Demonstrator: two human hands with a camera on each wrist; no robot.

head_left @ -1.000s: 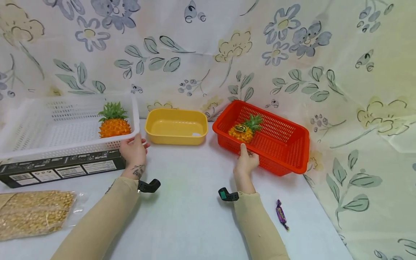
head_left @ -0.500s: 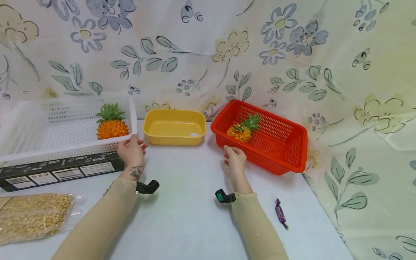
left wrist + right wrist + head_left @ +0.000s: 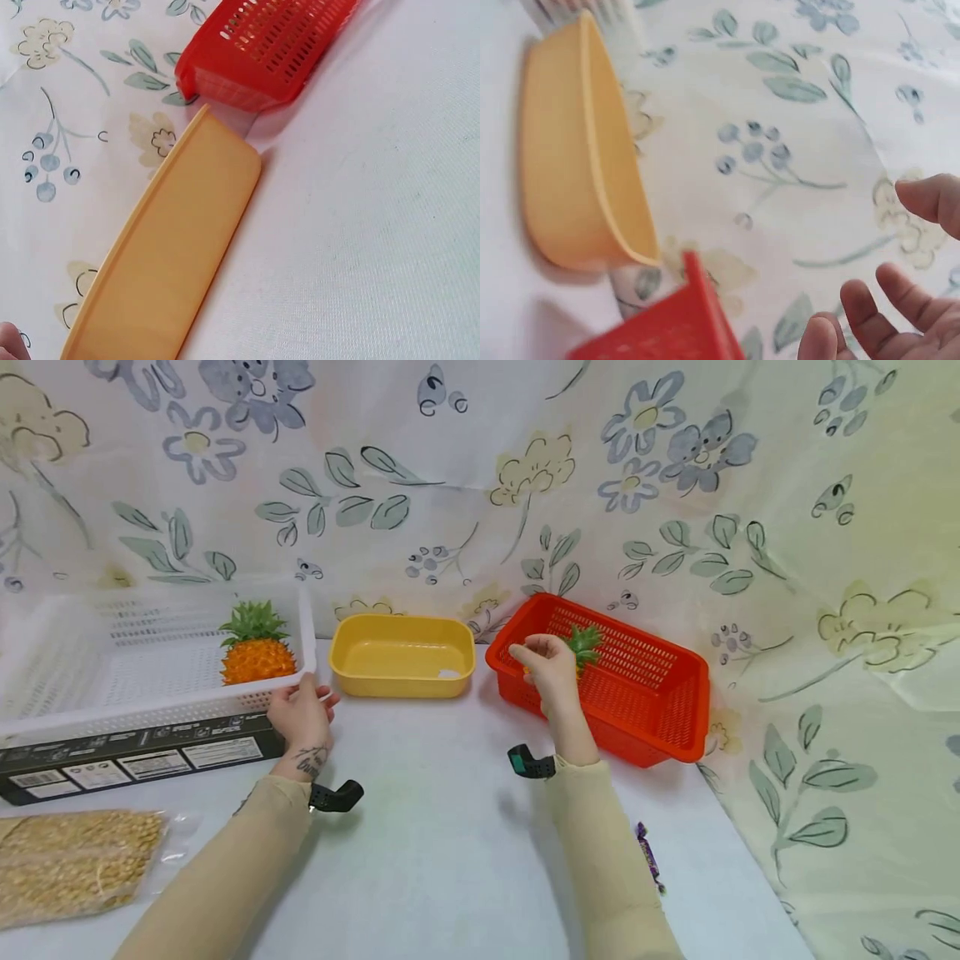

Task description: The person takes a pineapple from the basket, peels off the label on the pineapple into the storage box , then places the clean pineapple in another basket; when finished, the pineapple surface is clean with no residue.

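My left hand (image 3: 302, 714) grips the near right corner of a white perforated basket (image 3: 161, 703), thumb at the rim. A small orange pineapple (image 3: 258, 662) with green leaves stands inside that corner. Over the left end of a red perforated basket (image 3: 637, 693), my right hand (image 3: 551, 672) is raised with nothing in it. Its thumb (image 3: 930, 199) and bent fingers (image 3: 866, 315) are spread apart in the right wrist view. Behind this hand lies a second pineapple (image 3: 585, 643), its body mostly hidden and its leaves showing.
Between the two baskets stands a yellow tub (image 3: 402, 681) with a small white scrap inside. A long black box (image 3: 142, 756) lies below the white basket's front. A bag of pale grains (image 3: 78, 864) is at front left, a purple wrapped candy (image 3: 649, 860) at right, partly behind the sleeve.
My right hand has left the red basket's front rim, moved left, then risen over the basket, now covering the pineapple's body. The left hand stays at the white basket's corner.
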